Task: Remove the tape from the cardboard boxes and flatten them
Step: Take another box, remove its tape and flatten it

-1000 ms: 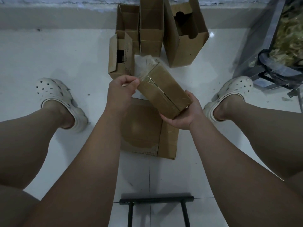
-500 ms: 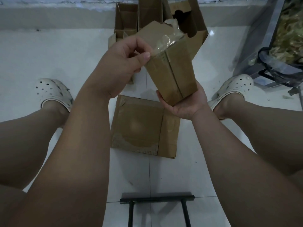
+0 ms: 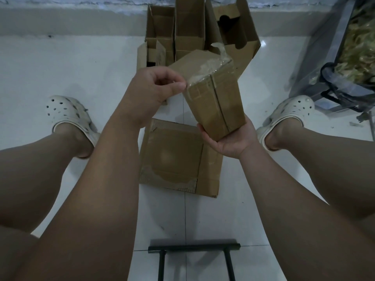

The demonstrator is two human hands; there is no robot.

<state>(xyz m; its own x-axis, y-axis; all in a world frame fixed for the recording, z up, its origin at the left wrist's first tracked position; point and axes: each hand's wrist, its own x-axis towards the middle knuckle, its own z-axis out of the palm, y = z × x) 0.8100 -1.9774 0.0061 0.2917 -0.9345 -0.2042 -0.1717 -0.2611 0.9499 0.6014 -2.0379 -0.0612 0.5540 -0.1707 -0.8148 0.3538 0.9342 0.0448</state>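
**Peeling clear tape off a hand-held carton**

The white tiled floor (image 3: 81, 63) carries the waiting work: 3 or so upright open boxes (image 3: 188, 27) bunched against the wall, likely staged within reach, and 1 flattened carton (image 3: 174, 159) lying between the feet, probably the start of a done pile.

The box in hand (image 3: 215, 94) is held in the air above that flat carton, in front of the upright group. Its long axis runs from the lower right up toward the upper left, tilted, with the taped end pointing up and away and its seam facing the camera.

The right hand (image 3: 233, 140) cups the lower end from beneath, fingers wrapped around the bottom corner, seemingly to brace the box against the pull.

The left hand (image 3: 156, 88) pinches an edge of the clear tape (image 3: 207, 69) between thumb and forefinger at the box's upper near corner, the other fingers curled in. A loose tape tail (image 3: 220, 50) curls upward at the far end, so the strip looks partly lifted.
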